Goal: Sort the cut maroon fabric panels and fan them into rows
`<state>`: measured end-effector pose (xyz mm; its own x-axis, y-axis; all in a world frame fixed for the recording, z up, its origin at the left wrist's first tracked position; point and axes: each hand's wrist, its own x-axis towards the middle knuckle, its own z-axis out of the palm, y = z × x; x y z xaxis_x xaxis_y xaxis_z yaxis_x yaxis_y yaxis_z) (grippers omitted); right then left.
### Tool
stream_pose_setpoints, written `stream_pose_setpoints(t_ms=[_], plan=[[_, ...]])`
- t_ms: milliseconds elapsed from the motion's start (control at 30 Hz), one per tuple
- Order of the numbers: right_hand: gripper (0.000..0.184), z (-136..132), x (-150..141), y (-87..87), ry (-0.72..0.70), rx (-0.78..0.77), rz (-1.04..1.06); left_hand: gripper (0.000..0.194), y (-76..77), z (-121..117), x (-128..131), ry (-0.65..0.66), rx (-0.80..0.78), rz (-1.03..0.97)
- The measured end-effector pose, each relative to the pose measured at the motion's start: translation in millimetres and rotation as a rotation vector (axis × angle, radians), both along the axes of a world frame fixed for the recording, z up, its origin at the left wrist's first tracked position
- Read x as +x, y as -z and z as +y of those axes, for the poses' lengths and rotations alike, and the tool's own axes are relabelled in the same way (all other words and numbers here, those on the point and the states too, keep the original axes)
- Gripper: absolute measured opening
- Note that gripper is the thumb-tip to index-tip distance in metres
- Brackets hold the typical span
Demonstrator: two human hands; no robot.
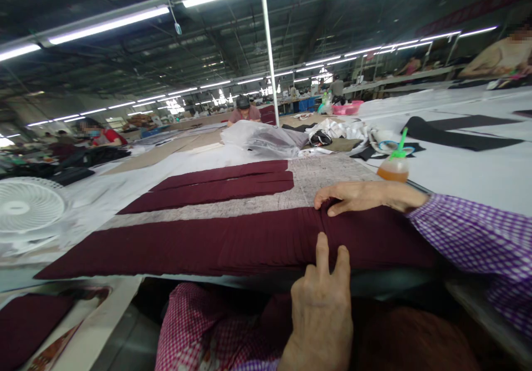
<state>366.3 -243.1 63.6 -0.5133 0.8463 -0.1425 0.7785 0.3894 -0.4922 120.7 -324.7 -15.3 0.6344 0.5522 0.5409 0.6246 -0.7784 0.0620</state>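
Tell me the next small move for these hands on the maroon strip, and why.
Probably smooth the ripples in the maroon fabric strip with the left hand, sliding it along the cloth. Ripples bunch between that hand and the right hand, which is at the strip's far edge, so flattening them first seems wise.

The long fabric strip (166, 249) lies on the tabletop (465, 177), with the right hand (366, 198) on its far edge and the left hand (321, 304) over its near edge. Beyond it, two shorter fabric strips (216, 185) lie on a sheet (328, 179), and further on sits a bundle of plastic sheeting (261, 139). A plastic cup (393, 170) stands beyond it to the right; a fan (29, 207) stands to its left.
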Motion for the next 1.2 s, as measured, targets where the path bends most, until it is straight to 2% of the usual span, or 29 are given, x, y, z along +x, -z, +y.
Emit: stream_pose_setpoints(t_ms=[267, 467, 767, 1200], plan=[[0.024, 1.8, -1.9, -0.3, -0.029, 0.008, 0.004, 0.055, -0.3, 2.4, -2.1, 0.045, -0.003, 0.019], [0.037, -0.2, -3.5, -3.0, 0.01, -0.004, 0.012, 0.057, -2.0, 2.1, -2.6, 0.044, 0.001, 0.043], [0.036, 5.4, 1.3, 0.4, 0.084, -0.03, -0.011, 0.055, -2.1, 2.2, -2.4, 0.047, -0.011, 0.057], [0.037, 3.1, -4.1, -3.8, 0.014, -0.026, -0.005, 0.053, 2.2, 2.6, -2.7, 0.044, -0.012, 0.06]])
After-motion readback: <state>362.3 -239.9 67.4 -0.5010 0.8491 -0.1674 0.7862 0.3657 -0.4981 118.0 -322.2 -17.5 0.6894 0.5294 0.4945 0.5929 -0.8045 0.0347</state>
